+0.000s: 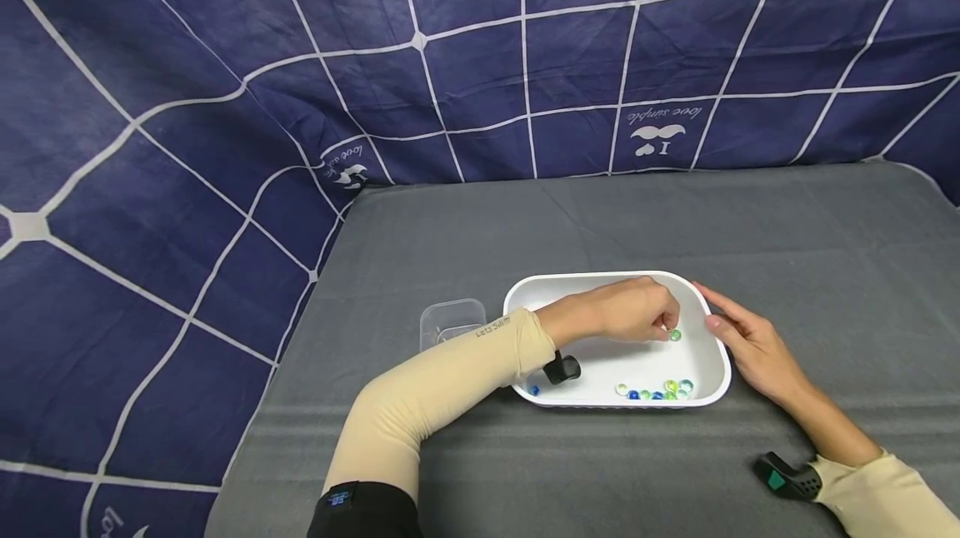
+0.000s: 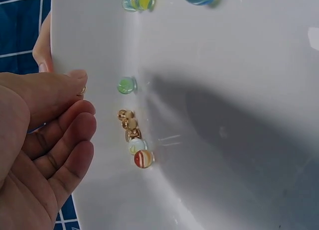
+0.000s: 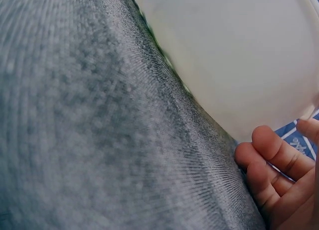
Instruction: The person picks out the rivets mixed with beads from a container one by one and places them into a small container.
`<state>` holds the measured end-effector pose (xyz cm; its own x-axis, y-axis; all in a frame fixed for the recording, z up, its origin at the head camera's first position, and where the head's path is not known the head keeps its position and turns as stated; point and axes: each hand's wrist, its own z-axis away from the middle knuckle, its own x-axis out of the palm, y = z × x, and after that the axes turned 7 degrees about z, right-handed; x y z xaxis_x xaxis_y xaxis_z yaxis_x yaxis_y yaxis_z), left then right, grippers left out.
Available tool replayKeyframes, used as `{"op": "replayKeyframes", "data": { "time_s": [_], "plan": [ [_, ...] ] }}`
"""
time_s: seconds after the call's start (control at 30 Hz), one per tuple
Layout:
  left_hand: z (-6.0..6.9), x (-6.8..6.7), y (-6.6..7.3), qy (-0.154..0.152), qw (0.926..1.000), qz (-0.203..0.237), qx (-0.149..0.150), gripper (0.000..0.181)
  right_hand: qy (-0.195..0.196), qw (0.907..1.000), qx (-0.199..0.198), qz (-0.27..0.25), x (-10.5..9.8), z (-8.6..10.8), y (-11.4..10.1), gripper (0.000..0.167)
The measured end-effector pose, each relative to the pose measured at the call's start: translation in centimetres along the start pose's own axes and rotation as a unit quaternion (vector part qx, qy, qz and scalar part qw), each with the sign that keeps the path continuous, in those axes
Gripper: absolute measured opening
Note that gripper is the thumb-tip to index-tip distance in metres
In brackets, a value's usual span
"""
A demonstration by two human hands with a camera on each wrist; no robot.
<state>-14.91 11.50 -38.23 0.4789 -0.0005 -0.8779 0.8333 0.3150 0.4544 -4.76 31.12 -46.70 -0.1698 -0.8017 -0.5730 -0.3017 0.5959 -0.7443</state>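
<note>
Your left hand (image 1: 633,309) reaches into a white tub (image 1: 617,359), close to its right end, with the forearm crossing the left rim. Your thumb and forefinger pinch a tiny gold bead (image 2: 82,90); only its edge shows in the left wrist view. The other fingers are curled.

Just beside your fingertips, on the tub's floor by the right wall, sits a green marble (image 1: 675,336). Farther along that wall, more gold beads (image 2: 130,123) lie in a short row, ending with a whitish marble (image 2: 137,146) and a red-and-white marble (image 2: 143,159). Blue, green and clear marbles (image 1: 671,388) gather at the near right of the tub, and a small blue piece (image 1: 534,390) lies in the near left corner.

Your right hand (image 1: 757,346) touches the tub's right end from outside, fingers relaxed and lightly bent, thumb at the rim.

Left of the tub, partly behind your sleeve (image 1: 457,371), is a clear plastic container (image 1: 452,317). Everything rests on grey cloth (image 1: 570,221); a navy curtain (image 1: 480,80) with white lines hangs behind.
</note>
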Motion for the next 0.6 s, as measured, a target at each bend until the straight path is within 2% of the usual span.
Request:
{"op": "replayKeyframes", "data": {
  "time_s": [0.33, 0.6],
  "plan": [
    [1.1, -0.8, 0.4, 0.006, 1.0, 0.008, -0.001, 0.008, 0.003, 1.0, -0.005, -0.004, 0.1, 0.1, 0.0, 0.045],
    [2.8, -1.0, 0.5, 0.02, 0.9996, 0.02, 0.005, 0.006, -0.002, 1.0, 0.002, 0.0, 0.0, 0.1, -0.3, 0.044]
  ]
}}
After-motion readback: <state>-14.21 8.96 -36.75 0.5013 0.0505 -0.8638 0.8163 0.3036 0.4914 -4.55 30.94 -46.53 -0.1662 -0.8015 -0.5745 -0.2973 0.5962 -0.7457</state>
